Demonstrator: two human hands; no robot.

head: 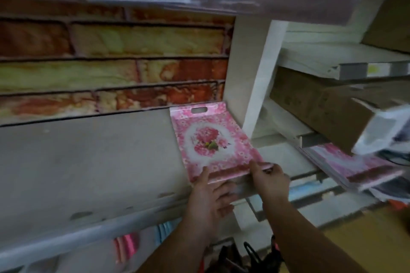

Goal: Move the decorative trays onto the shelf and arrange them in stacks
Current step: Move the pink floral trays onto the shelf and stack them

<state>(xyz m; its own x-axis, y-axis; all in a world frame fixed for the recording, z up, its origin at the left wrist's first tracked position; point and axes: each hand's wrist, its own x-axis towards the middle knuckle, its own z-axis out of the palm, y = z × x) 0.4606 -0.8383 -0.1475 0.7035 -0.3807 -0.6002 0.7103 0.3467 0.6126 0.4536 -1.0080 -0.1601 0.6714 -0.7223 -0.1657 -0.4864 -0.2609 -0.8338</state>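
I saw a pink flower tray (210, 142) lying flat on the grey shelf (88, 157), at the shelf's right end, close to the white post (250, 68). My left hand (210, 193) was spread open with its fingers on the tray's near edge. My right hand (269, 176) pinched the tray's near right corner. To the right of the tray, past the post, more pink trays (355, 166) sat in a pile on a lower shelf.
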